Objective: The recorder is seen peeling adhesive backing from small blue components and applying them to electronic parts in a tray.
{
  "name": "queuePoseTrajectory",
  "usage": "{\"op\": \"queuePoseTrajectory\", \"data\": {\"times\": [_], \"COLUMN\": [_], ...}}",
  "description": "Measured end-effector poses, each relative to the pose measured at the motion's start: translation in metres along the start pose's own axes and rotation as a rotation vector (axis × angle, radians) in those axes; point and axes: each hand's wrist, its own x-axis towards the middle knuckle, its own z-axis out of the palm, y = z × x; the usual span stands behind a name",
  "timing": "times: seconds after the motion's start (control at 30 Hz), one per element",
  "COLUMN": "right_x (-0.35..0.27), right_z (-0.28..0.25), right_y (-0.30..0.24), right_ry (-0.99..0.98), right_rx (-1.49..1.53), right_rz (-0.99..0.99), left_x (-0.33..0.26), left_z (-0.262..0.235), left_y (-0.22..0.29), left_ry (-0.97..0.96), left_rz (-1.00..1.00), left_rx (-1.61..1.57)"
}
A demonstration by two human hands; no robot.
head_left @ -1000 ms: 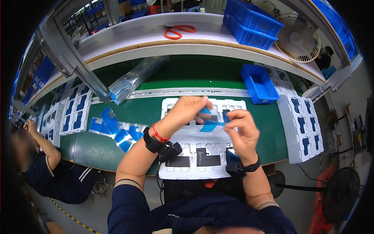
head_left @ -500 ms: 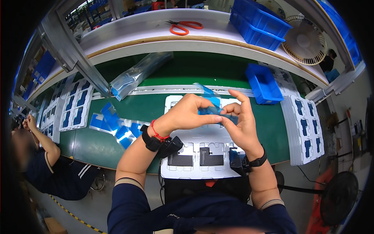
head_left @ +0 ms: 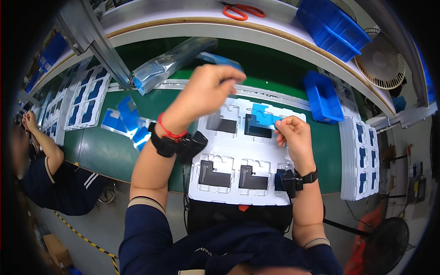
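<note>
A blue L-shaped film (head_left: pixel 265 116) is pinched at its right end by my right hand (head_left: pixel 294 135). The film hangs over a black L-shaped flat part (head_left: pixel 257 132) in the far row of a white moulded tray (head_left: pixel 215 152). My left hand (head_left: pixel 206 89), blurred by motion, is raised beyond the tray's far left corner with its fingers closed. A strip of bluish clear film (head_left: pixel 221 60) trails from its fingertips. More black L-shaped parts (head_left: pixel 253 180) lie in the tray's pockets; the near right one (head_left: pixel 279 180) looks dark blue and is partly hidden by my right wrist device.
Blue film sheets (head_left: pixel 128 114) lie left of the tray, and a clear plastic bag (head_left: pixel 160 68) lies beyond. Stacked white trays (head_left: pixel 362 160) and a blue bin (head_left: pixel 323 98) stand right. Red-handled scissors (head_left: pixel 243 11) lie on the shelf. A co-worker (head_left: pixel 46 151) sits left.
My hands have come apart: the left moved up and away with a film strip, the right stayed over the tray with the blue film. The view has shifted slightly.
</note>
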Motion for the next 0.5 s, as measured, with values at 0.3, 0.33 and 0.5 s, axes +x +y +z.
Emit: {"op": "queuePoseTrajectory", "data": {"times": [0.3,0.33,0.5], "right_x": [0.011,0.011,0.009], "right_z": [0.002,0.003,0.006], "right_y": [0.02,0.021,0.014], "right_ry": [-0.012,-0.013,-0.02], "right_rx": [-0.224,-0.215,-0.216], "right_rz": [0.172,0.143,0.168], "left_x": [-0.004,-0.004,-0.006], "left_z": [-0.027,-0.027,-0.027], "left_y": [0.014,0.015,0.016], "left_ry": [0.15,0.155,0.147], "left_rz": [-0.037,-0.046,-0.017], "left_rx": [-0.023,-0.026,-0.073]}}
